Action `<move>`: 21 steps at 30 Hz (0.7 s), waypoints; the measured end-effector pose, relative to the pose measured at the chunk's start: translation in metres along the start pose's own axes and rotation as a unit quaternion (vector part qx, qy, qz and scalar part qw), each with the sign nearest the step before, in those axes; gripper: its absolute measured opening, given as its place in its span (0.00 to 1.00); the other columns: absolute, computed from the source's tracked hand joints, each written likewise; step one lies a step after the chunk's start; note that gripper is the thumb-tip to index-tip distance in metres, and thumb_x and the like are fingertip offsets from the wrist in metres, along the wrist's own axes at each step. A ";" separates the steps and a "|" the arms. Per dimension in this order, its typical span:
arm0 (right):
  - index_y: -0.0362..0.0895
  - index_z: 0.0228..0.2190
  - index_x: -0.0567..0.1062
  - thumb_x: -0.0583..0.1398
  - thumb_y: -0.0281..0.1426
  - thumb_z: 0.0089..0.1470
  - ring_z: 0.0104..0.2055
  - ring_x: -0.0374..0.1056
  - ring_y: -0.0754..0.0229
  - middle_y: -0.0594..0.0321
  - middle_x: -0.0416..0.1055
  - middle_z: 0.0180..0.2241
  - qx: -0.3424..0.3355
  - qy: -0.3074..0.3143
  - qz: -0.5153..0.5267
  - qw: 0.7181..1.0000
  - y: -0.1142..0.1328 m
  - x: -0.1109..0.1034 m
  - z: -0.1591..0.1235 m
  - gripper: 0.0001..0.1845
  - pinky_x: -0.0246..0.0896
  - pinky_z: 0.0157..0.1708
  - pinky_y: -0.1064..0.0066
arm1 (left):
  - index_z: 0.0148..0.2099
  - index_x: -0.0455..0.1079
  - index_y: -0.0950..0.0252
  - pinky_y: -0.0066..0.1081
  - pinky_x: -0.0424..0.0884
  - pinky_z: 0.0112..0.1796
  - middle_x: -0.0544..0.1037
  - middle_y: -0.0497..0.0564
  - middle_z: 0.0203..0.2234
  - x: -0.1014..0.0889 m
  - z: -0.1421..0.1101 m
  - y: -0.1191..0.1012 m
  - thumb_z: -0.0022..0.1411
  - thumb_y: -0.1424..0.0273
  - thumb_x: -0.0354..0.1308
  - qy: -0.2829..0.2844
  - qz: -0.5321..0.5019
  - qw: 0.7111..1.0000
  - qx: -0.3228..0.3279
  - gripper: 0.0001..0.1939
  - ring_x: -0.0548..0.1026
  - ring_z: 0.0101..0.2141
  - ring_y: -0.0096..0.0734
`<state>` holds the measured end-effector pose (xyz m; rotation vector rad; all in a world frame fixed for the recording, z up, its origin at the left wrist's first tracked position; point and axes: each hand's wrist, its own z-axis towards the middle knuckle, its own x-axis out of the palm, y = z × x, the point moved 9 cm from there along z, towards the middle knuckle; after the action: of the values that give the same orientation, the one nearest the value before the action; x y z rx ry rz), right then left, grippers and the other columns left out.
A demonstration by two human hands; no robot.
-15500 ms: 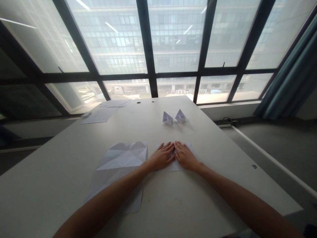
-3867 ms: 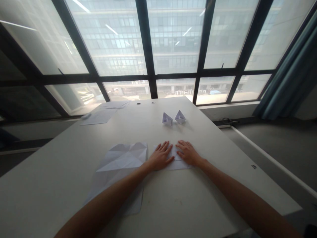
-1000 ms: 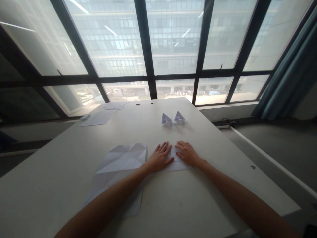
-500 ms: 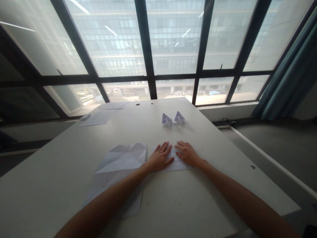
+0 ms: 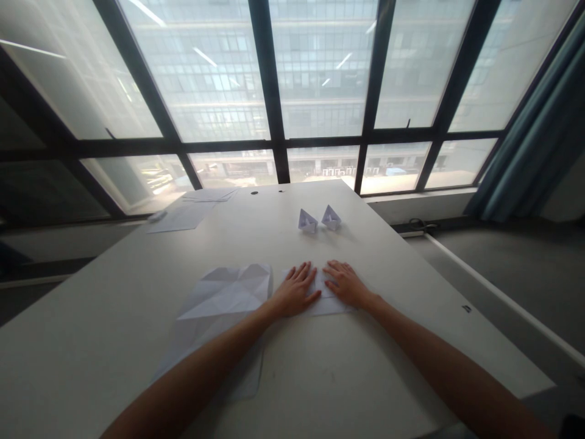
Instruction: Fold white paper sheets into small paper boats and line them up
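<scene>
A folded sheet of white paper (image 5: 329, 306) lies on the white table under both of my hands. My left hand (image 5: 298, 291) rests flat on its left part, fingers stretched out and thumb pointing right. On the paper's right part, my right hand (image 5: 346, 283) presses down with its fingers spread. Between the hands a strip of the paper shows; the rest of it is covered. Just beyond stand two folded paper boats, a left one (image 5: 308, 222) and a right one (image 5: 331, 218). To the left lies a large creased sheet of paper (image 5: 223, 296), partly beneath my left forearm.
Flat white sheets (image 5: 180, 217) lie at the table's far left corner. The white table (image 5: 365, 378) reaches toward a wall of dark-framed windows. A blue curtain (image 5: 525, 134) hangs at the right, and a cable (image 5: 418, 224) lies near the window base.
</scene>
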<state>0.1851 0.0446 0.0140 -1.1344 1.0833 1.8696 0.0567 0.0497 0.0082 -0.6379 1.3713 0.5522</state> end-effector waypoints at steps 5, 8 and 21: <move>0.44 0.57 0.67 0.55 0.35 0.62 0.66 0.51 0.51 0.49 0.59 0.63 -0.001 -0.001 0.000 1.000 0.000 0.001 0.000 0.23 0.44 0.64 0.50 | 0.71 0.44 0.66 0.44 0.41 0.64 0.45 0.59 0.69 0.000 0.000 0.000 0.69 0.45 0.34 0.000 -0.001 1.000 -0.001 0.39 0.40 0.68 0.43; 0.44 0.57 0.68 0.55 0.35 0.62 0.66 0.51 0.50 0.49 0.59 0.63 -0.002 -0.001 -0.003 1.000 0.000 0.001 0.001 0.23 0.44 0.64 0.50 | 0.71 0.44 0.66 0.44 0.41 0.64 0.44 0.59 0.69 0.000 0.000 0.000 0.69 0.46 0.35 -0.002 -0.003 1.000 0.000 0.39 0.40 0.68 0.43; 0.45 0.57 0.68 0.55 0.35 0.61 0.66 0.52 0.50 0.49 0.59 0.63 0.000 0.000 -0.002 1.000 -0.001 0.001 0.001 0.23 0.44 0.64 0.50 | 0.71 0.45 0.65 0.45 0.41 0.64 0.45 0.58 0.69 0.000 0.000 0.000 0.69 0.46 0.36 0.000 -0.006 1.000 -0.001 0.38 0.40 0.68 0.43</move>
<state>0.1850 0.0457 0.0134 -1.1355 1.0819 1.8664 0.0566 0.0499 0.0081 -0.6482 1.3667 0.5447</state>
